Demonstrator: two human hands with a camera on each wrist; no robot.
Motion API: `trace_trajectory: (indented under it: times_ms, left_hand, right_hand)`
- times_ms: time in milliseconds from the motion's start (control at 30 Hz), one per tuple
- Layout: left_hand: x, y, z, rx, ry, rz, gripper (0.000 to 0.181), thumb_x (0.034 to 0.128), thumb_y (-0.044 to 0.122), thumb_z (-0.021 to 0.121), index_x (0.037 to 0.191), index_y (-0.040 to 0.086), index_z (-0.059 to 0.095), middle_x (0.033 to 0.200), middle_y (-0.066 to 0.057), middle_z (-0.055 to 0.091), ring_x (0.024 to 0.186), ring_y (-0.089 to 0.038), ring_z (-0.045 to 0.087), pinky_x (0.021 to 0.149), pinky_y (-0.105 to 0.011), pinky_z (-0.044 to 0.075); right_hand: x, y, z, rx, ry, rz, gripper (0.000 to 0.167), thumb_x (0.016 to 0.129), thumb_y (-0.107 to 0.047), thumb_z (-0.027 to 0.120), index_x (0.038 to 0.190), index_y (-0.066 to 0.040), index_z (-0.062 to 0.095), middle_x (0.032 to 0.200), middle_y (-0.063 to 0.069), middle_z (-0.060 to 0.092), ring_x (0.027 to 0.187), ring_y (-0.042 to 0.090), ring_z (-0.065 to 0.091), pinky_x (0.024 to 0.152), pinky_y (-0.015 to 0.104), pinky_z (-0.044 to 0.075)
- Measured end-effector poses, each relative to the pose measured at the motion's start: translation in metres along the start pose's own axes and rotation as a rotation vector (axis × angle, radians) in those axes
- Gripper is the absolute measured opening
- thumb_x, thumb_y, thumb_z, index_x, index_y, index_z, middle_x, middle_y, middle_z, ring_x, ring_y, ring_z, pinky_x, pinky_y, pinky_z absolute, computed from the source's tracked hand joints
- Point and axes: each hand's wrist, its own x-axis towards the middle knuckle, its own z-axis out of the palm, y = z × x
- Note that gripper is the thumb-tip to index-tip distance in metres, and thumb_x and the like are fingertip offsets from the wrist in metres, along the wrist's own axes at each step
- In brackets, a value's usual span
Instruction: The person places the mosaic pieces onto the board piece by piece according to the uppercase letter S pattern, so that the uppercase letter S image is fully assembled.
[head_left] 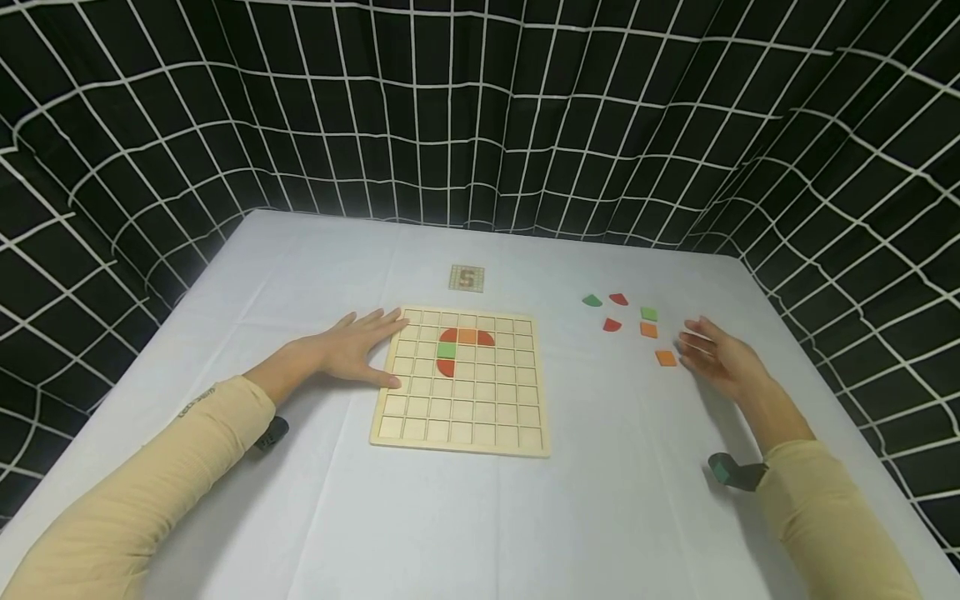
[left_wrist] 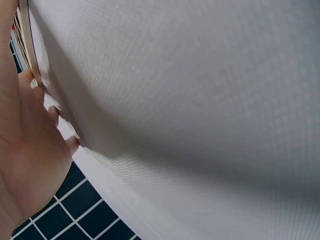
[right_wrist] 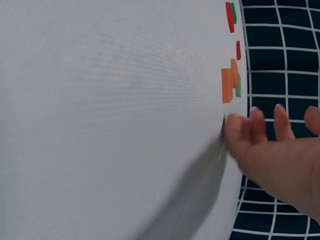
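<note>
A pale wooden grid board (head_left: 465, 412) lies on the table, its left edge touched by my left hand (head_left: 352, 348), fingers spread and straight. Set in its upper cells are an orange square (head_left: 467, 337), a green square (head_left: 446, 350) and red rounded pieces (head_left: 446, 367). On the right, my right hand (head_left: 720, 360) hovers with loosely bent fingers and holds nothing. Just left of its fingers lies a loose orange square (head_left: 666, 358). Beyond that are another orange square (head_left: 648, 331) and a green square (head_left: 648, 314). The right wrist view also shows these flat orange pieces (right_wrist: 227, 86) past the fingertips.
Behind the board lies a small card (head_left: 467, 278) with a brown S-like figure on a grid. Loose red pieces (head_left: 612, 325) and a green rounded piece (head_left: 592, 300) rest between board and right hand. Black curtains with white grid lines (head_left: 420, 108) border the white-covered table (head_left: 420, 533).
</note>
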Motion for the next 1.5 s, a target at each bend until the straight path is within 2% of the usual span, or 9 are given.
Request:
trace_trajectory:
  times_ms: [100, 300, 433, 600, 733, 867, 1033, 1300, 1500]
  left_hand:
    - [0.000, 0.000, -0.001, 0.007, -0.002, -0.006, 0.107, 0.0766, 0.072, 0.058, 0.154, 0.015, 0.013, 0.159, -0.007, 0.002, 0.143, -0.034, 0.003, 0.110, -0.060, -0.001]
    - [-0.002, 0.002, -0.001, 0.013, 0.012, -0.006, 0.106, 0.0774, 0.070, 0.060, 0.154, 0.011, 0.015, 0.159, -0.010, 0.004, 0.143, -0.036, 0.004, 0.109, -0.061, 0.001]
    - [-0.001, 0.001, -0.001, 0.016, 0.008, -0.011, 0.106, 0.0773, 0.071, 0.059, 0.154, 0.013, 0.014, 0.159, -0.009, 0.003, 0.143, -0.035, 0.004, 0.110, -0.061, 0.001]
    - [-0.001, 0.001, 0.000, 0.010, 0.010, -0.006, 0.106, 0.0767, 0.072, 0.059, 0.154, 0.013, 0.015, 0.159, -0.008, 0.003, 0.143, -0.035, 0.005, 0.110, -0.061, 0.001]
    - [-0.001, 0.001, 0.000, 0.011, 0.011, -0.004, 0.106, 0.0765, 0.072, 0.059, 0.154, 0.014, 0.015, 0.159, -0.008, 0.003, 0.143, -0.035, 0.005, 0.110, -0.061, 0.001]
    - [0.000, 0.002, 0.000, 0.006, 0.008, -0.006, 0.106, 0.0765, 0.071, 0.060, 0.154, 0.013, 0.015, 0.159, -0.008, 0.003, 0.143, -0.036, 0.004, 0.110, -0.061, 0.001]
    - [0.000, 0.003, 0.000, 0.006, 0.004, -0.006, 0.106, 0.0769, 0.071, 0.060, 0.154, 0.013, 0.015, 0.159, -0.009, 0.003, 0.143, -0.036, 0.004, 0.110, -0.061, 0.001]
    - [0.002, 0.001, 0.001, 0.015, 0.003, -0.002, 0.106, 0.0773, 0.071, 0.059, 0.154, 0.013, 0.015, 0.159, -0.009, 0.003, 0.143, -0.036, 0.004, 0.109, -0.061, 0.001]
    - [0.001, 0.003, 0.000, 0.015, -0.004, -0.009, 0.106, 0.0769, 0.071, 0.060, 0.154, 0.013, 0.014, 0.159, -0.008, 0.003, 0.143, -0.035, 0.004, 0.110, -0.061, 0.001]
  right_hand:
    - [-0.001, 0.002, 0.002, -0.104, 0.015, 0.016, 0.028, 0.096, -0.033, 0.057, 0.117, -0.016, 0.051, 0.098, -0.003, 0.062, 0.097, 0.010, 0.057, 0.085, 0.025, 0.051]
    - [-0.002, 0.004, 0.009, -0.179, -0.016, 0.042, 0.028, 0.098, -0.025, 0.055, 0.121, -0.011, 0.048, 0.104, 0.000, 0.057, 0.094, 0.010, 0.058, 0.086, 0.028, 0.052]
    - [-0.001, 0.008, 0.014, -0.276, 0.011, 0.044, 0.044, 0.098, -0.023, 0.055, 0.135, -0.004, 0.041, 0.103, -0.001, 0.055, 0.091, 0.008, 0.058, 0.085, 0.027, 0.052]
    - [0.001, 0.014, 0.017, -0.534, 0.039, -0.025, 0.061, 0.100, -0.019, 0.050, 0.147, 0.006, 0.022, 0.101, -0.006, 0.057, 0.088, 0.000, 0.057, 0.084, 0.021, 0.051]
    - [0.004, 0.019, 0.017, -0.729, 0.081, -0.068, 0.062, 0.100, -0.026, 0.050, 0.147, 0.005, 0.025, 0.124, 0.014, 0.052, 0.088, -0.003, 0.055, 0.083, 0.018, 0.050]
    - [0.009, 0.023, 0.016, -0.818, 0.106, -0.104, 0.059, 0.101, -0.028, 0.049, 0.147, 0.003, 0.029, 0.140, 0.026, 0.041, 0.096, 0.005, 0.057, 0.085, 0.020, 0.050]
    - [0.015, 0.025, 0.015, -0.903, 0.120, -0.150, 0.057, 0.100, -0.029, 0.050, 0.146, 0.001, 0.033, 0.144, 0.024, 0.037, 0.118, 0.029, 0.046, 0.101, 0.042, 0.040]
    - [0.018, 0.024, 0.006, -1.054, -0.002, -0.284, 0.055, 0.093, -0.017, 0.063, 0.140, 0.001, 0.041, 0.135, 0.026, 0.047, 0.126, 0.041, 0.039, 0.105, 0.056, 0.029]
    - [0.017, 0.021, 0.008, -1.143, -0.075, -0.324, 0.052, 0.091, -0.010, 0.065, 0.137, 0.002, 0.045, 0.133, 0.025, 0.050, 0.122, 0.038, 0.045, 0.101, 0.042, 0.040]
